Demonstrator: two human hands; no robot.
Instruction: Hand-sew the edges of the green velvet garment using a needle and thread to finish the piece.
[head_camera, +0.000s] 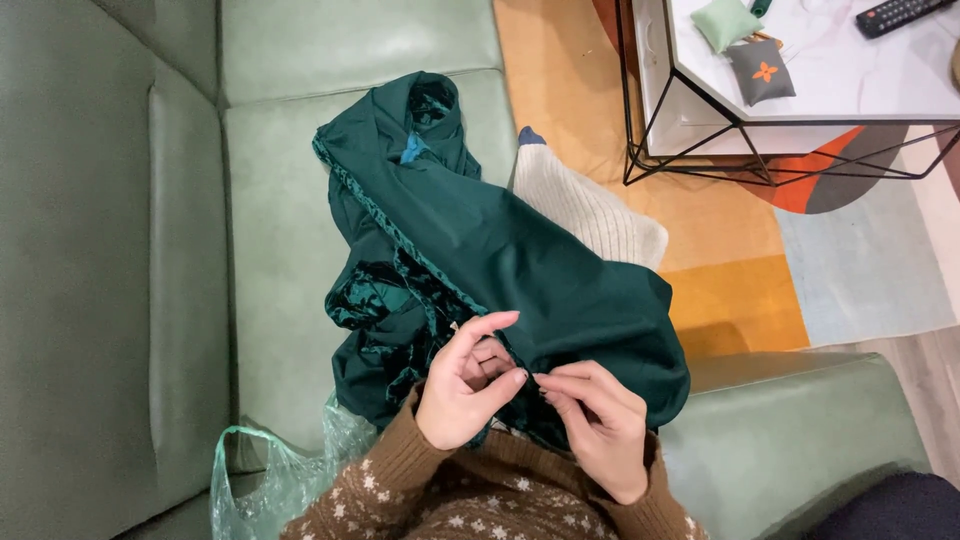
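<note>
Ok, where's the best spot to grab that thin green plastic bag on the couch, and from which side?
Take the plastic bag by its looped handle at the upper left, coming from the left with the left hand. That loop stands clear on the sofa seat, while the bag's right part is tucked under the dark green garment and the sleeve.
</note>
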